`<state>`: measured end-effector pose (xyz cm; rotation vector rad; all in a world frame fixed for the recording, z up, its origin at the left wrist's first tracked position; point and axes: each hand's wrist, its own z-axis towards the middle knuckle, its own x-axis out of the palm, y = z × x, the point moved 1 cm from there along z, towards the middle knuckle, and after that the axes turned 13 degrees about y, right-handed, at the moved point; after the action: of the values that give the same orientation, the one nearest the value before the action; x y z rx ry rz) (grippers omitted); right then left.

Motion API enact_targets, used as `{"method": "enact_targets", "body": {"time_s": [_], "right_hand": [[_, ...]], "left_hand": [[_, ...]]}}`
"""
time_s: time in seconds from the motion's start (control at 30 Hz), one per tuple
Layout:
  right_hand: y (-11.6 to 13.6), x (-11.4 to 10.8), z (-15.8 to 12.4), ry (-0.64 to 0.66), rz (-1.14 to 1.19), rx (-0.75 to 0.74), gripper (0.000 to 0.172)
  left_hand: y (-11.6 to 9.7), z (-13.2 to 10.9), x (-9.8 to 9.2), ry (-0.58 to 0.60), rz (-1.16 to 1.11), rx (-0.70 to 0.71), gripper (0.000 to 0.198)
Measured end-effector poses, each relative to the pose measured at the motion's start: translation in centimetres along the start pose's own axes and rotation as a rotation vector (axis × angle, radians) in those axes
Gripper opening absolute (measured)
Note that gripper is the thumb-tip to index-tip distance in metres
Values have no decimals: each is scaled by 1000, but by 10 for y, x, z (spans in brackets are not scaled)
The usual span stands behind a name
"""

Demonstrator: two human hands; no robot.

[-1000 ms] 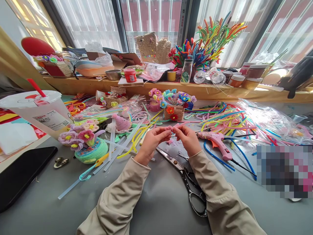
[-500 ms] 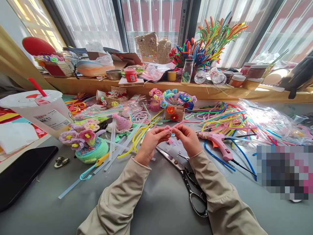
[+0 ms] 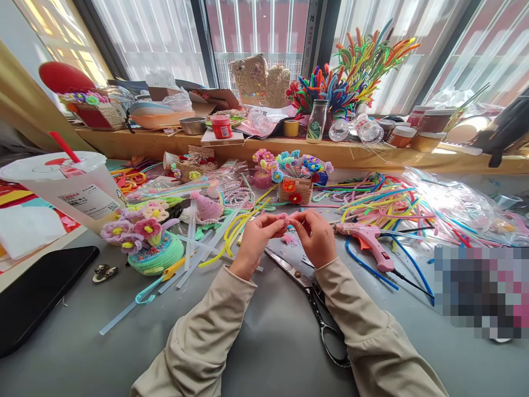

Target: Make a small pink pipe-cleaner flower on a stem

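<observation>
A small curled piece of pink pipe cleaner (image 3: pixel 283 217) is pinched between the fingertips of my left hand (image 3: pixel 256 240). My right hand (image 3: pixel 317 234) pinches the same pink piece from the other side, fingertips close to the left ones. The fingers hide much of its shape. Just below on the table lies a fuzzy pink scrap (image 3: pixel 289 239). Black-handled scissors (image 3: pixel 305 280) lie partly open beneath my right wrist, one handle against the sleeve. Right of that hand rests a pink glue gun (image 3: pixel 370 242).
Clear glue sticks (image 3: pixel 192 237) and a green pot of fuzzy flowers (image 3: pixel 155 255) lie leftward, near a drink cup (image 3: pixel 76 190) and black phone (image 3: pixel 45 292). Loose pipe cleaners (image 3: pixel 380 201) pile up at right. A flower basket (image 3: pixel 295 192) stands behind my hands.
My right hand has shifted slightly left and turned at the wrist. The pink strand that stuck out above it no longer shows there. My left hand keeps its pinch.
</observation>
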<state>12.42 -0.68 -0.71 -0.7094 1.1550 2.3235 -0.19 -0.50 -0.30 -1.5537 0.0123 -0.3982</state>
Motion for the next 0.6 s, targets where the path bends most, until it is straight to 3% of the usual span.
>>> {"method": "enact_targets", "body": {"time_s": [0.23,0.6], "right_hand": [[2,-3,0,20,-201,-75,17],[2,-5,0,20,-248,-111,19]], "left_hand": [[0,-1,-1,33,57,4,22],[-5,-4,0,78,18,-24,24]]}}
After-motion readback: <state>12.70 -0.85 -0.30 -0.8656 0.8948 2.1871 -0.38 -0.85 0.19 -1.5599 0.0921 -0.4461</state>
